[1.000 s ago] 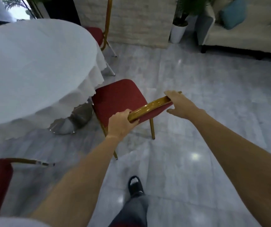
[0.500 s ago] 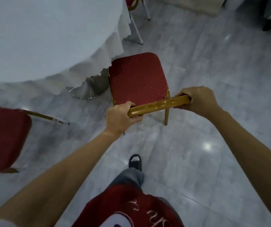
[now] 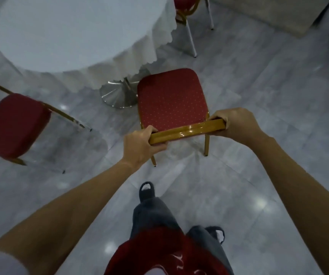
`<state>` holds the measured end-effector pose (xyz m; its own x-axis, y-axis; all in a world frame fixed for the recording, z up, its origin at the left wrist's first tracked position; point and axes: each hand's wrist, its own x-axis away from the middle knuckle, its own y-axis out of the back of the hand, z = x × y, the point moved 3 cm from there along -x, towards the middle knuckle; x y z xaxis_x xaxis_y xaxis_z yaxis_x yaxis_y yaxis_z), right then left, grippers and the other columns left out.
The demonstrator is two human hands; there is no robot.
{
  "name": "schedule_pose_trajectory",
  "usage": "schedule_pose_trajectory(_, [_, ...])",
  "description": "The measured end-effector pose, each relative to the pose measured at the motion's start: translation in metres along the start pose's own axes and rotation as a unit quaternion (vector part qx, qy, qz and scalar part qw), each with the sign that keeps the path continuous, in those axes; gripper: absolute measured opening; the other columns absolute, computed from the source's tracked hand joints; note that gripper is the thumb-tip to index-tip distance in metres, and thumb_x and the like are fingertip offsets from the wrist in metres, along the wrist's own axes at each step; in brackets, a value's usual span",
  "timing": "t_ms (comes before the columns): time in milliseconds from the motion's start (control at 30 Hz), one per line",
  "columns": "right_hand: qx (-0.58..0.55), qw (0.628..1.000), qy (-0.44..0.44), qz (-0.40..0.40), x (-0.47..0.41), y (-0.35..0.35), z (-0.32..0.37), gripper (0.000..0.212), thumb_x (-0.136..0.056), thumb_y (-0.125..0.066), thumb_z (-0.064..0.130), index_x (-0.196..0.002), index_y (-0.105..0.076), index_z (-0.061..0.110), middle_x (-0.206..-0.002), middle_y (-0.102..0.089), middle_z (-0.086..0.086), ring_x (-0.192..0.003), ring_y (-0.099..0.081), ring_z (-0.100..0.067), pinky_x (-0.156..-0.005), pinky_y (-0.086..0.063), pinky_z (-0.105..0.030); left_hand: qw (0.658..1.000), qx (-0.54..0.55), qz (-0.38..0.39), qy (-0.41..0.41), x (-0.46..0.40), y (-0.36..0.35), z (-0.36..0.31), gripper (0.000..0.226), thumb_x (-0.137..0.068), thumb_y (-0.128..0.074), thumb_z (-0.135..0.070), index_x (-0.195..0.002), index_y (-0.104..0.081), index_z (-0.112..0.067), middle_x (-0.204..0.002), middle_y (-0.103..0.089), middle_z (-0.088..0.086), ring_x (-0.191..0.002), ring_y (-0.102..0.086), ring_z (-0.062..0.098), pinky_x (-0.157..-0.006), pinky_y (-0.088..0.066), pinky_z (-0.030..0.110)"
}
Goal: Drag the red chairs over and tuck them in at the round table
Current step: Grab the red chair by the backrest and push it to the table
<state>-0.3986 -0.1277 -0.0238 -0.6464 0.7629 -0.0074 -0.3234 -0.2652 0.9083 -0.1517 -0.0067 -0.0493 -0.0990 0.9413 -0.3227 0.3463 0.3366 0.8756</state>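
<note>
A red chair (image 3: 171, 98) with a dotted seat and gold frame stands in front of me, its seat front near the table's metal foot (image 3: 118, 94). My left hand (image 3: 139, 147) grips the left end of its gold top rail and my right hand (image 3: 237, 122) grips the right end. The round table (image 3: 76, 30), draped in a white scalloped cloth, fills the upper left. A second red chair (image 3: 12, 126) stands at the left, beside the table. A third red chair (image 3: 185, 4) sits at the table's far right edge, mostly cut off.
The floor (image 3: 269, 96) is glossy grey marble tile with open room to the right. A pale sofa or rug edge (image 3: 263, 14) lies at the top right. My legs and dark slippers (image 3: 146, 190) are below the held chair.
The view has tilted further down and closer. The held chair has moved nearer the table's foot. Both hands keep their grip on the top rail.
</note>
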Motion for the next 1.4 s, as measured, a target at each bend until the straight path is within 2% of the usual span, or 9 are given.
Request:
schedule_pose_trajectory(100, [-0.009,0.999,0.024,0.023,0.010,0.008,-0.025,0.035,-0.065,-0.077,0.048,-0.093,-0.070,0.027,-0.082,-0.074,0.003,-0.073,-0.067,-0.018,-0.064,-0.053,-0.032,0.999,-0.014,-0.026,0.029,0.016,-0.009,-0.033,0.052,-0.069,-0.060,-0.064,-0.083,-0.070,-0.015,-0.063,-0.070,-0.003,-0.050,-0.061,0.013,-0.047,-0.049,0.025])
schedule_pose_trajectory(267, [-0.012,0.995,0.078,0.058,0.023,0.025,-0.060,0.033,-0.065,-0.078,0.044,-0.092,-0.070,0.027,-0.083,-0.074,0.004,-0.075,-0.067,-0.016,-0.066,-0.054,-0.032,0.994,-0.029,-0.043,0.099,0.038,-0.028,-0.088,0.052,-0.069,-0.060,-0.064,-0.084,-0.070,-0.016,-0.065,-0.069,-0.004,-0.052,-0.062,0.013,-0.049,-0.052,0.031])
schedule_pose_trajectory(433, [-0.005,0.991,0.105,0.083,0.020,0.041,-0.093,0.029,-0.065,-0.079,0.042,-0.089,-0.070,0.030,-0.082,-0.072,0.008,-0.073,-0.065,-0.011,-0.066,-0.052,-0.028,0.989,-0.039,-0.079,0.116,0.038,-0.048,-0.130,0.049,-0.070,-0.062,-0.063,-0.080,-0.069,-0.015,-0.062,-0.068,-0.005,-0.050,-0.061,0.011,-0.044,-0.051,0.030])
schedule_pose_trajectory(600, [-0.006,0.986,0.144,0.086,0.006,0.067,-0.134,0.027,-0.062,-0.084,0.031,-0.084,-0.072,0.024,-0.080,-0.072,0.003,-0.069,-0.059,-0.010,-0.059,-0.038,-0.017,0.983,-0.045,-0.099,0.149,0.013,-0.072,-0.172,0.051,-0.071,-0.058,-0.065,-0.077,-0.069,-0.015,-0.060,-0.068,-0.004,-0.048,-0.062,0.011,-0.042,-0.051,0.030])
schedule_pose_trajectory(733, [0.008,0.982,0.167,0.087,-0.004,0.082,-0.165,0.027,-0.061,-0.084,0.031,-0.084,-0.071,0.022,-0.080,-0.073,0.001,-0.071,-0.059,-0.012,-0.064,-0.039,-0.024,0.979,-0.053,-0.102,0.166,-0.007,-0.089,-0.201,0.055,-0.073,-0.053,-0.067,-0.081,-0.070,-0.015,-0.062,-0.069,-0.002,-0.049,-0.062,0.013,-0.043,-0.052,0.029])
schedule_pose_trajectory(933, [0.041,0.975,0.194,0.097,-0.014,0.093,-0.196,0.030,-0.064,-0.080,0.039,-0.087,-0.071,0.022,-0.083,-0.074,0.000,-0.076,-0.068,-0.021,-0.063,-0.048,-0.027,0.971,-0.066,-0.114,0.199,-0.018,-0.103,-0.233,0.045,-0.069,-0.064,-0.057,-0.079,-0.070,-0.014,-0.063,-0.070,-0.001,-0.049,-0.063,0.014,-0.043,-0.051,0.025])
schedule_pose_trajectory(1100, [0.056,0.964,0.251,0.067,-0.015,0.095,-0.202,0.036,-0.065,-0.074,0.054,-0.085,-0.068,0.025,-0.075,-0.074,0.003,-0.066,-0.068,-0.020,-0.056,-0.042,-0.022,0.959,-0.080,-0.106,0.252,-0.015,-0.103,-0.241,0.048,-0.067,-0.059,-0.062,-0.081,-0.070,-0.017,-0.067,-0.071,-0.006,-0.054,-0.064,0.011,-0.048,-0.052,0.026])
schedule_pose_trajectory(1267, [0.061,0.950,0.301,0.047,-0.017,0.092,-0.209,0.037,-0.066,-0.074,0.052,-0.079,-0.063,0.019,-0.067,-0.070,0.000,-0.057,-0.064,-0.021,-0.050,-0.044,-0.027,0.953,-0.105,-0.125,0.257,-0.013,-0.106,-0.246,0.052,-0.066,-0.059,-0.064,-0.079,-0.069,-0.015,-0.066,-0.070,-0.004,-0.053,-0.063,0.012,-0.047,-0.051,0.026])
schedule_pose_trajectory(1400, [0.059,0.932,0.357,0.006,-0.018,0.092,-0.211,0.043,-0.062,-0.078,0.051,-0.070,-0.058,0.014,-0.056,-0.064,-0.003,-0.046,-0.057,-0.020,-0.044,-0.035,-0.023,0.946,-0.116,-0.121,0.279,-0.014,-0.104,-0.251,0.055,-0.067,-0.056,-0.067,-0.076,-0.065,-0.014,-0.063,-0.067,-0.004,-0.051,-0.060,0.013,-0.048,-0.047,0.025])
